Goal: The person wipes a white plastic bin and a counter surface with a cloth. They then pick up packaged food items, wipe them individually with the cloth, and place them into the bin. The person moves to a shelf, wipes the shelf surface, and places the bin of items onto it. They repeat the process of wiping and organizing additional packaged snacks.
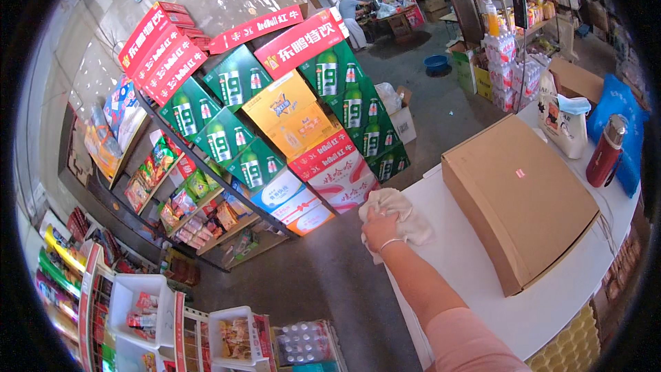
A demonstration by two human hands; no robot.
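My right hand (381, 228) presses down on a crumpled off-white cloth (410, 217) and grips it, fingers spread into its folds. A thin bracelet circles the wrist, and a pink sleeve covers the upper arm. The cloth lies at the far left corner of a white table (428, 258), partly over its edge. To the right of the hand, a large closed cardboard box (521, 206) rests on the same table. My left hand is out of view.
Behind the box stand a red thermos (605, 152), a printed tote bag (563, 124) and a blue plastic bag (614, 119). Stacked drink cartons (289, 113) rise beyond the table. Snack shelves (201, 206) and white bins (137, 310) stand left. A person (353, 15) works far back.
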